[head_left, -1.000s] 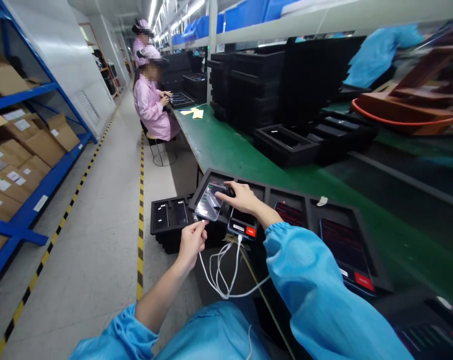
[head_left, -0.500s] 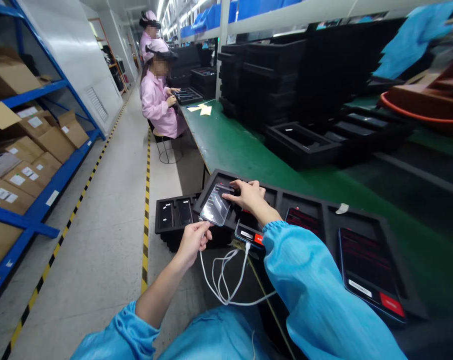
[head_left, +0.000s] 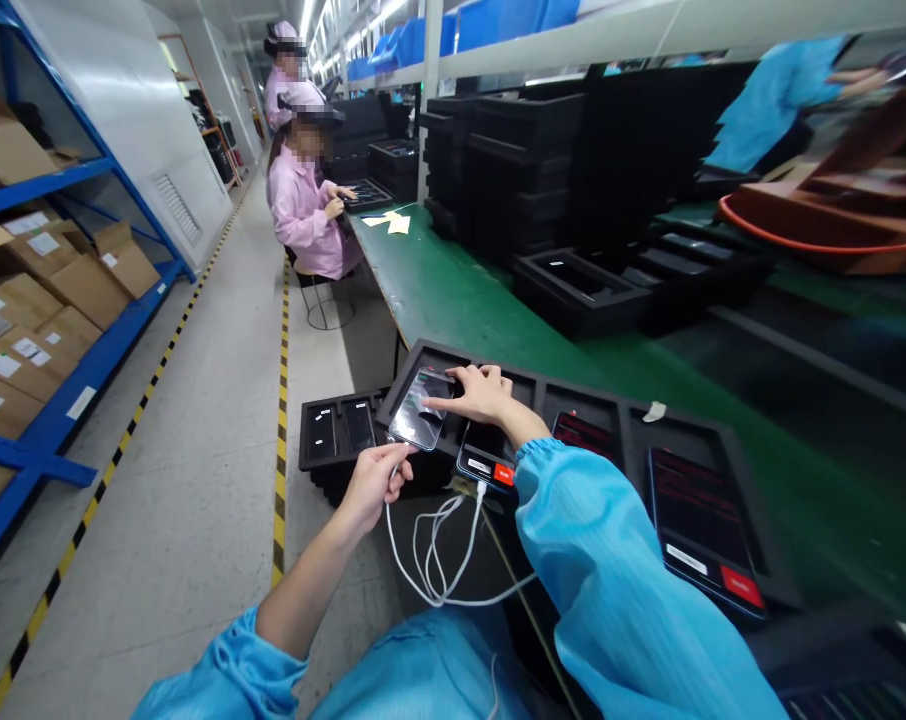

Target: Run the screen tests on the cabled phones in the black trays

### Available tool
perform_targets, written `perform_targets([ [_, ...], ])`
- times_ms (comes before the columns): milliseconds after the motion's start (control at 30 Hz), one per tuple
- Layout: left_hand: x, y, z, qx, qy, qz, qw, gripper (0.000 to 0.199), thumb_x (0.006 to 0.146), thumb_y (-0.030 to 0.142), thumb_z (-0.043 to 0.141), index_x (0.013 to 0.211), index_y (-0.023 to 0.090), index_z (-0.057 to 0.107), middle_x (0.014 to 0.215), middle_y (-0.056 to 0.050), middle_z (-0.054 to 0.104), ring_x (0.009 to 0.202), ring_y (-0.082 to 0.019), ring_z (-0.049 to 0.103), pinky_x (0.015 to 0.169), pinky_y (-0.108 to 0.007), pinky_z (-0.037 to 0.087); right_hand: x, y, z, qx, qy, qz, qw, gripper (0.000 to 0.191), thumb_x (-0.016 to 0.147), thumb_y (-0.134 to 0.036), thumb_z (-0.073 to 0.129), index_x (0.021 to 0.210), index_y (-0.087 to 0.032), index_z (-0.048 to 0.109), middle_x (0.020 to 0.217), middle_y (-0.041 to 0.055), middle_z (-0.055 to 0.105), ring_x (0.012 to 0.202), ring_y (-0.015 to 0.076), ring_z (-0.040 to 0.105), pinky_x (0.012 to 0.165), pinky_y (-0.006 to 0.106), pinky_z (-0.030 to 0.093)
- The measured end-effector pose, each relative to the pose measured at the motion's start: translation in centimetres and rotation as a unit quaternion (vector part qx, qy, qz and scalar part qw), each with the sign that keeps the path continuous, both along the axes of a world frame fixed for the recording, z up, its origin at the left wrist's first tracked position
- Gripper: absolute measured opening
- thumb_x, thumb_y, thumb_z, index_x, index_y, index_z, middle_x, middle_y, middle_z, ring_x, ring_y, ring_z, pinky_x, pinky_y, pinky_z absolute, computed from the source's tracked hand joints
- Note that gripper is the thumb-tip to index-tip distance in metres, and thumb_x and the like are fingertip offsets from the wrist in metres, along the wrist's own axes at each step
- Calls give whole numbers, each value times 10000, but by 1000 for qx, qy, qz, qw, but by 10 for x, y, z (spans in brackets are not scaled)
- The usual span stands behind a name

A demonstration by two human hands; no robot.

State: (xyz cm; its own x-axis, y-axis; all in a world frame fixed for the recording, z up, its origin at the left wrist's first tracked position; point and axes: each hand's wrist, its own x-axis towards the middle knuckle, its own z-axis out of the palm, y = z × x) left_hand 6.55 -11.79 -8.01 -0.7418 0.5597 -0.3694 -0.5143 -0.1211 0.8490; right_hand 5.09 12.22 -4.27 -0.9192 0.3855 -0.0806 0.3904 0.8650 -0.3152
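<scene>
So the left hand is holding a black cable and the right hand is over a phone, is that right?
Not quite: the cable is white, as the head view shows. The left hand does hold it, and the right hand is over a phone.

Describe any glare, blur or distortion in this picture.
Head view: pale glare on the phone nearest the left hand; head view, right edge: the orange bin looks blurred; head view, left edge: the blue rack leans, likely from lens distortion.
</scene>
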Motion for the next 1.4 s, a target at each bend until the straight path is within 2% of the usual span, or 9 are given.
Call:
perform_targets([
  [133,-1,-1,0,3,-3,-9,1000,620,613,533,912,1001,70,769,618,17,594,462,-36,323,414,-200,138,0,-5,4,15,-23,0,1000,1038,708,-841,810,1524,-238,589,1529,152,569,1460,454,368,1175,554,317],
  [300,0,-1,1,5,-8,-12,1000,626,613,539,911,1003,72,767,628,19,589,466,-30,321,421,-198,128,-4,-9,2,29,-25,-21,999,632,1016,-675,553,1470,-241,622,1525,137,580,1447,421,386,1152,557,323],
  [467,0,-2,0,8,-7,-13,1000,614,625,540,914,1001,76,770,634,18,590,468,-30,323,421,-197,133,-4,-11,1,35,-23,-23,999,767,925,-747,665,1486,-227,601,1536,141,564,1443,430,377,1151,544,326],
  [633,-1,-1,-3,9,-2,-14,1000,605,640,543,921,1000,79,777,653,2,616,476,-41,353,415,-196,163,-6,-11,-1,37,-22,-37,998,553,1061,-612,498,1457,-248,623,1526,139,567,1439,417,387,1141,547,332],
  [767,0,-1,-2,10,1,-19,1000,610,633,539,936,993,70,782,673,-19,642,484,-45,368,414,-196,178,-7,-13,0,27,-18,-41,999,680,1036,-733,453,1462,-229,618,1533,144,566,1447,427,379,1162,570,323],
  [967,-3,-2,0,12,11,6,1000,649,607,570,939,999,80,771,693,-12,640,503,-38,381,438,-191,179,-3,-12,2,12,-9,-25,1000,875,849,-845,670,1461,-222,606,1508,151,573,1441,431,393,1177,557,325],
  [1067,-6,-3,0,7,11,-2,1000,641,610,537,950,1015,71,778,700,-29,657,510,-47,402,444,-196,179,-4,-11,0,11,-5,-27,1000,761,900,-745,691,1453,-229,608,1503,142,574,1438,409,412,1184,559,325],
  [1200,-12,-6,1,0,7,-22,1000,607,612,489,967,1001,56,793,703,-56,682,517,-62,429,439,-201,203,-7,-11,-2,12,2,-49,999,515,1079,-597,502,1408,-221,628,1502,130,568,1412,345,468,1184,574,346],
  [1400,-21,-11,3,-1,17,-13,1000,590,626,484,971,995,59,793,704,-56,691,515,-53,420,438,-187,214,-12,-13,1,15,27,-41,999,627,1060,-703,481,1340,-175,670,1447,168,607,1423,380,465,1190,601,325],
])
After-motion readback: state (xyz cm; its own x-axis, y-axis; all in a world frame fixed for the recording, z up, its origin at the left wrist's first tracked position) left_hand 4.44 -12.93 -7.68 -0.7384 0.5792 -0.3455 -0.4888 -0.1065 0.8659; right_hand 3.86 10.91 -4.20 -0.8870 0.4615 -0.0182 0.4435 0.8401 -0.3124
